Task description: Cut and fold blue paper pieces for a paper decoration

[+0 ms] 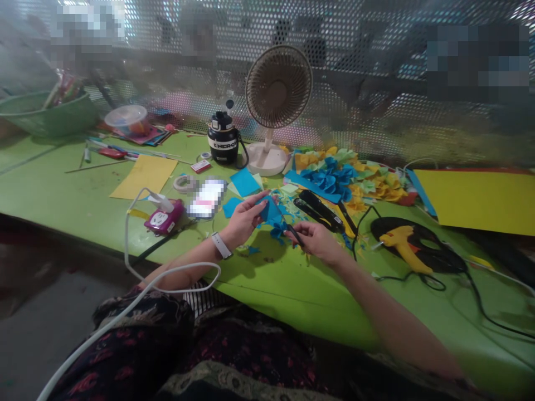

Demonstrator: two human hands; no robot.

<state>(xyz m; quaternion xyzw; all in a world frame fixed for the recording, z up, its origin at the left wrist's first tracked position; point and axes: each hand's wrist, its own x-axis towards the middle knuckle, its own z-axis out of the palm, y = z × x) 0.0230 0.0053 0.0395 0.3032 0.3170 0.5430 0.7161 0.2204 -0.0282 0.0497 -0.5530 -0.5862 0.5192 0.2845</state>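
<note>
My left hand (244, 220) pinches a piece of blue paper (271, 213) above the green table (83, 195). A white band is on that wrist. My right hand (315, 239) is closed round black-handled scissors (295, 233), whose blades point at the blue paper. Small blue scraps (279, 231) hang or lie just under the paper between both hands.
A yellow glue gun (403, 245) on a black mat lies to the right, its cord trailing. Piles of blue, yellow and green paper shapes (343, 175), a black stapler (320, 209), a small fan (278, 106), a black jug (223, 142), a pink power strip (164, 218), yellow sheets (480, 200).
</note>
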